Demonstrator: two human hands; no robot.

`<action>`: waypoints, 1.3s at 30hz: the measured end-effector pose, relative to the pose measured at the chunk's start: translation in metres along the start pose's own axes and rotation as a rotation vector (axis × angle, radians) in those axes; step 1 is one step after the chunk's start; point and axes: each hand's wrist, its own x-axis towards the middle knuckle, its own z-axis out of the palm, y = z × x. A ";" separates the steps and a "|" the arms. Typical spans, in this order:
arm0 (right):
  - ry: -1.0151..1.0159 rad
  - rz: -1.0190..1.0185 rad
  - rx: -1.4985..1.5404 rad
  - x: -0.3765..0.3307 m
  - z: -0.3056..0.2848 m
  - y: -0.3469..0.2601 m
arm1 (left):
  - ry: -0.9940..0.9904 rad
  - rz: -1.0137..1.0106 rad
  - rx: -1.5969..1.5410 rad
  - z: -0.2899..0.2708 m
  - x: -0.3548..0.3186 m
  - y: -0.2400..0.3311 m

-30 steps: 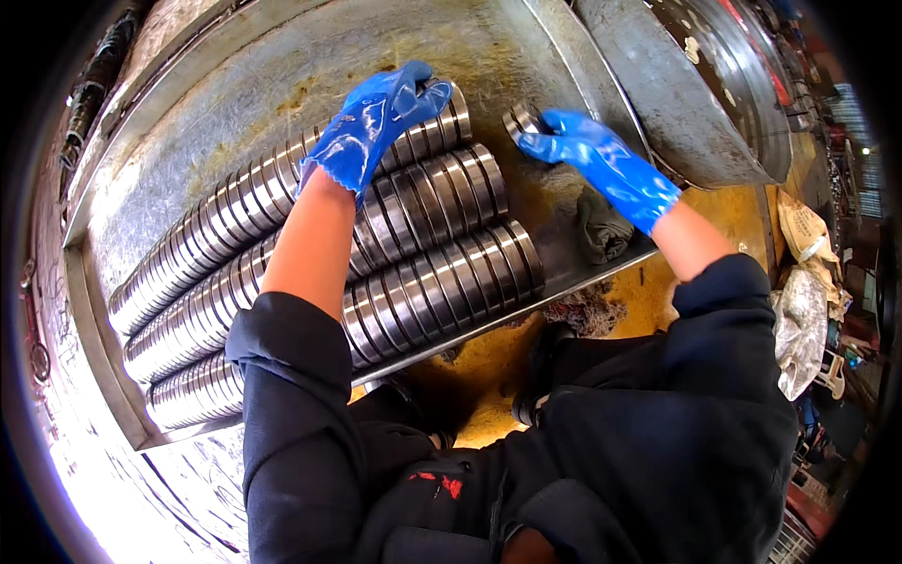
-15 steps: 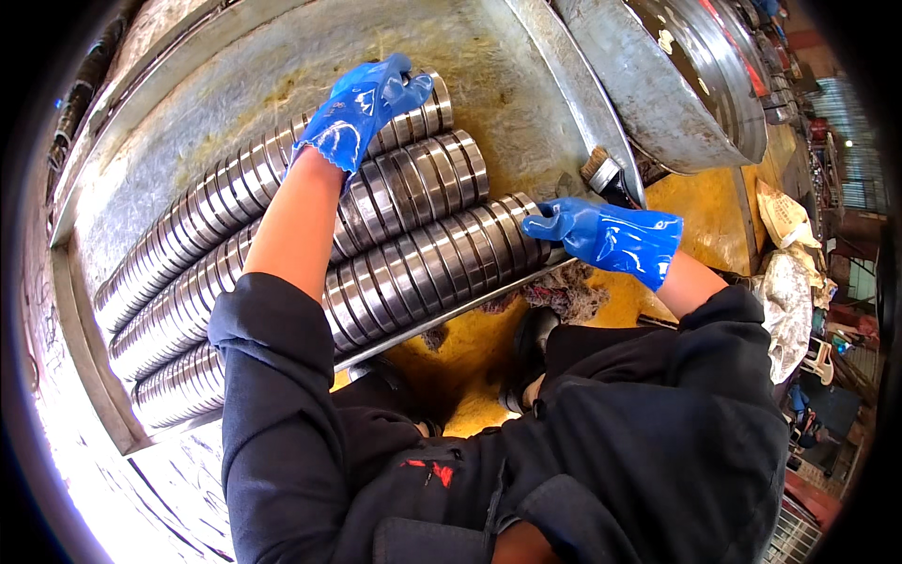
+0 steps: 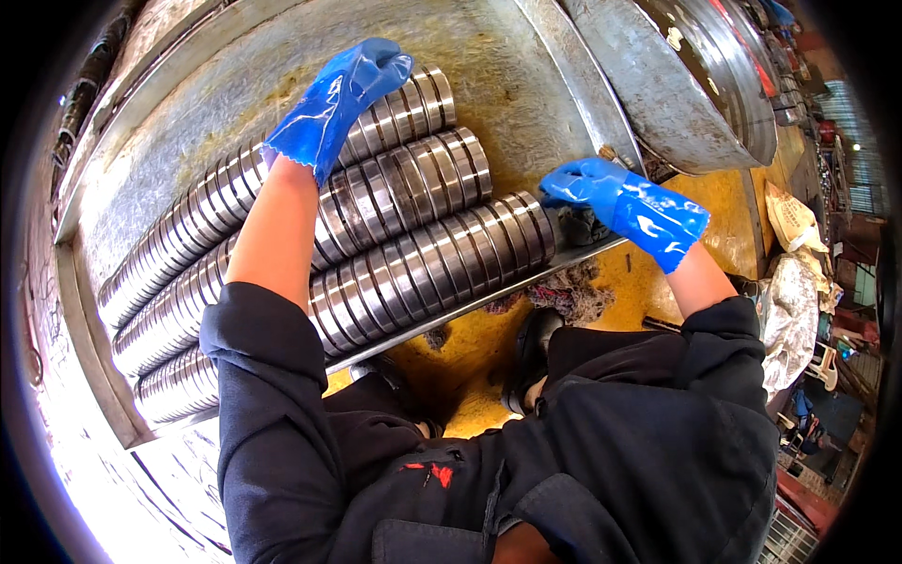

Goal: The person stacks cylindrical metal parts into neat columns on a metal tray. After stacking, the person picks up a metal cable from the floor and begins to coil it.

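Three long rows of shiny steel rings lie side by side in a shallow metal tray (image 3: 507, 66). My left hand (image 3: 338, 99), in a blue glove, rests palm down on the right end of the back row (image 3: 197, 211), beside the middle row (image 3: 413, 179). My right hand (image 3: 625, 202), also gloved in blue, hovers at the right end of the front row (image 3: 442, 258), fingers bent toward the last ring. It is just above a dark rag (image 3: 583, 228) in the tray's corner. I see nothing held in either hand.
A big round metal basin (image 3: 676, 85) leans at the tray's right. Below the tray edge is a yellow floor (image 3: 714, 207) with a tuft of fibre waste (image 3: 568, 296) and my dark shoe (image 3: 531, 348). Pale sacks (image 3: 789, 310) lie at far right.
One second ago my right hand held a steel ring above the tray; it came down to the front row's end and now holds none. My left hand stayed on the back row.
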 end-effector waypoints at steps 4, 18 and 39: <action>-0.010 -0.010 0.279 0.015 -0.028 0.016 | 0.066 0.069 -0.028 -0.008 -0.003 0.008; 0.172 -0.296 0.404 0.071 0.006 0.001 | 0.163 0.204 -0.256 -0.014 -0.034 0.073; -0.171 0.046 1.710 -0.072 0.147 -0.069 | -0.121 -0.498 -0.875 0.023 -0.111 0.192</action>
